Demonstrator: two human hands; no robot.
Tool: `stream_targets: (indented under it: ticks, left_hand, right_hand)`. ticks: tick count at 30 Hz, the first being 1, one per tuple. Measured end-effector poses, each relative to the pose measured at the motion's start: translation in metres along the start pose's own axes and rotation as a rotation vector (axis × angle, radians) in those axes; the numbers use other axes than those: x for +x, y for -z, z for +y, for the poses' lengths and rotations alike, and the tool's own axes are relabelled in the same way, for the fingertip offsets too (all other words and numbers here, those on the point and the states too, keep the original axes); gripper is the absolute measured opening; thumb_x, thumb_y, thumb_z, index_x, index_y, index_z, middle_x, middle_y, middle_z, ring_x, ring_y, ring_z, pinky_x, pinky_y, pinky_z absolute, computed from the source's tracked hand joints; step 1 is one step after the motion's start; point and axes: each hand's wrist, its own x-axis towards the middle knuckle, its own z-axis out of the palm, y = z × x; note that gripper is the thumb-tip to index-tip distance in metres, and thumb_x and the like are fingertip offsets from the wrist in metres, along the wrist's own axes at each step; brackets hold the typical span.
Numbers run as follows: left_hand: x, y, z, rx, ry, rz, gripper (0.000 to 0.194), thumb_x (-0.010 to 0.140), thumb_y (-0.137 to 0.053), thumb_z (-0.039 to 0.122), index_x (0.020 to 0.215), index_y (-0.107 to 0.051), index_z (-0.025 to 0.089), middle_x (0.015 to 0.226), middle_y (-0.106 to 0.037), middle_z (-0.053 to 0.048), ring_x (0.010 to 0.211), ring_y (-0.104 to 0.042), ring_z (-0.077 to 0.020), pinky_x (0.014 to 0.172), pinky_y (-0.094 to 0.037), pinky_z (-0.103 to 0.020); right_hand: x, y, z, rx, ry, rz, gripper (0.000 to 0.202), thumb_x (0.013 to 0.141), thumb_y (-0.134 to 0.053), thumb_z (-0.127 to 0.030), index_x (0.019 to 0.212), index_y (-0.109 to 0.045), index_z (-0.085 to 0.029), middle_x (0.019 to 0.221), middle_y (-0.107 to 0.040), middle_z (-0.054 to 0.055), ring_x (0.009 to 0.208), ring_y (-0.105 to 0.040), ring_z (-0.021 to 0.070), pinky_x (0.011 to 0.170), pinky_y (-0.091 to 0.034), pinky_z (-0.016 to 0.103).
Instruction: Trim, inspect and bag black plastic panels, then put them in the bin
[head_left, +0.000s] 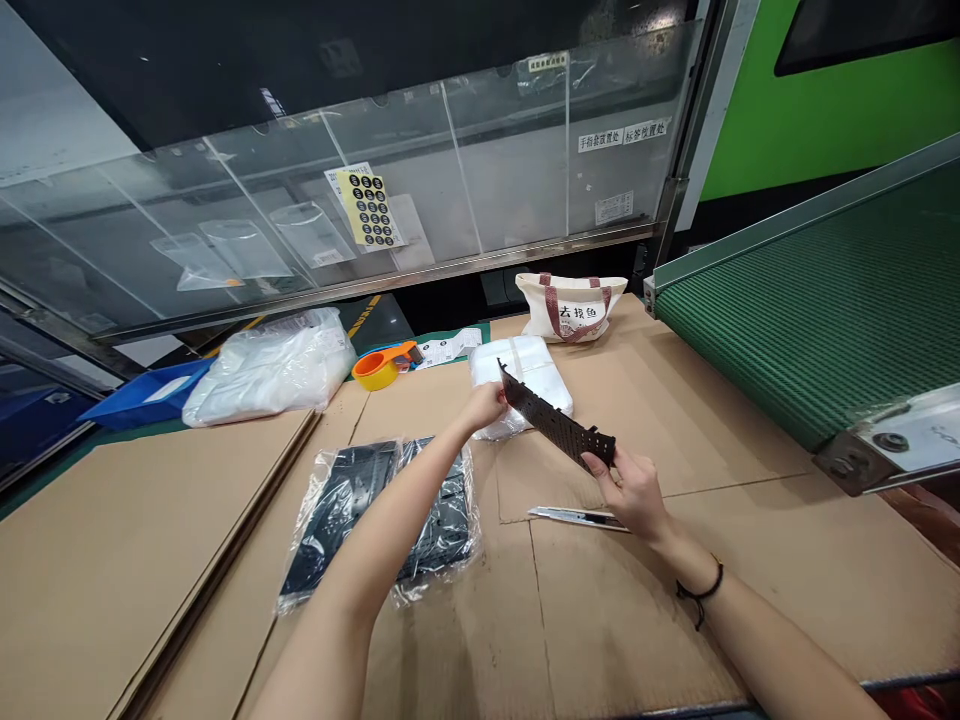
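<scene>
Between my two hands a black perforated plastic panel (555, 422) is held up above the table, tilted with its right end nearer to me. My left hand (486, 404) grips its far left end, fingers partly hidden behind it. The near right end is pinched by my right hand (628, 488), thumb on the face. Under my right hand lies a utility knife (577, 516) on the cardboard. To the left, partly behind my left forearm, lie black parts in clear plastic bags (341, 510). Just beyond the panel sits a stack of clear plastic bags (525, 365).
Cardboard (645, 610) covers the table. A tape dispenser (379, 368), a large bundle of plastic bags (270, 365) and a blue tray (146, 400) stand at back left. A cloth tote bag (571, 308) is at the back; a green conveyor belt (840, 290) rises at right.
</scene>
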Motion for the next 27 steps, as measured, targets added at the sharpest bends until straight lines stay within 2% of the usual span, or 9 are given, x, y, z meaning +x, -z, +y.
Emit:
stream_targets:
  ticks: [5,11,16,18,20,23,25,27]
  left_hand:
    - [0.002,0.0,0.0,-0.191,0.068,0.134,0.021,0.091,-0.06,0.033,0.1,-0.063,0.014,0.097,-0.065,-0.005,0.082,-0.063,-0.0159,0.074,-0.055,-0.035]
    - [0.004,0.018,0.008,-0.553,0.085,0.436,0.021,0.094,-0.053,0.035,0.092,-0.058,0.014,0.084,-0.062,-0.001,0.071,-0.061,-0.0131,0.067,-0.052,-0.03]
    - [-0.012,0.031,0.014,-0.688,0.047,0.559,0.007,0.087,-0.047,0.022,0.081,-0.044,0.021,0.068,-0.047,0.005,0.057,-0.049,-0.0091,0.063,-0.045,-0.023]
    - [-0.025,0.03,0.012,-0.676,0.039,0.562,0.012,0.078,-0.054,0.016,0.08,-0.044,0.021,0.065,-0.041,0.007,0.057,-0.044,-0.0096,0.061,-0.04,-0.022]
    - [-0.04,0.026,0.008,-0.651,0.034,0.527,0.015,0.071,-0.059,0.014,0.076,-0.046,0.02,0.064,-0.042,0.007,0.058,-0.042,-0.0103,0.059,-0.037,-0.022]
    - [-0.058,0.02,0.003,-0.637,0.029,0.455,0.014,0.071,-0.062,0.021,0.067,-0.048,0.019,0.06,-0.046,0.005,0.059,-0.043,-0.0111,0.058,-0.035,-0.022]
    - [-0.069,0.018,0.002,-0.652,0.021,0.411,0.017,0.073,-0.061,0.028,0.066,-0.05,0.018,0.059,-0.047,0.005,0.058,-0.044,-0.0114,0.056,-0.035,-0.022]
    - [-0.078,0.018,0.002,-0.673,0.011,0.352,0.022,0.074,-0.06,0.036,0.068,-0.055,0.016,0.057,-0.047,0.005,0.055,-0.044,-0.011,0.054,-0.035,-0.023]
  right_hand:
    - [-0.001,-0.003,0.0,0.015,-0.031,-0.02,0.034,0.098,-0.044,-0.037,0.076,-0.059,-0.016,0.05,-0.055,-0.001,0.038,-0.047,0.0109,0.044,-0.034,0.024]
    - [0.001,-0.004,-0.001,0.085,-0.126,-0.022,0.039,0.097,-0.045,-0.043,0.075,-0.061,-0.016,0.05,-0.057,0.001,0.038,-0.048,0.0116,0.044,-0.034,0.024]
    - [0.001,0.0,-0.003,0.207,-0.289,0.005,0.038,0.093,-0.051,-0.046,0.079,-0.064,-0.014,0.048,-0.057,0.0,0.034,-0.044,0.0097,0.039,-0.033,0.023]
    - [0.003,0.003,-0.003,0.269,-0.383,0.037,0.037,0.092,-0.054,-0.046,0.078,-0.065,-0.014,0.05,-0.059,0.001,0.035,-0.045,0.0096,0.037,-0.034,0.022]
    - [0.006,0.006,-0.002,0.341,-0.475,0.077,0.039,0.09,-0.055,-0.049,0.076,-0.064,-0.014,0.055,-0.064,0.003,0.041,-0.053,0.0118,0.04,-0.04,0.022]
    - [0.013,0.012,-0.002,0.468,-0.564,0.096,0.047,0.085,-0.056,-0.059,0.083,-0.066,-0.014,0.07,-0.072,0.009,0.057,-0.065,0.0179,0.051,-0.052,0.027]
    - [0.016,0.018,-0.006,0.608,-0.641,0.046,0.053,0.08,-0.057,-0.066,0.086,-0.068,-0.014,0.073,-0.073,0.01,0.062,-0.068,0.0212,0.055,-0.056,0.031]
    - [0.014,0.028,-0.016,0.851,-0.856,-0.063,0.054,0.071,-0.066,-0.067,0.082,-0.07,-0.014,0.07,-0.073,0.01,0.059,-0.069,0.0224,0.054,-0.056,0.032]
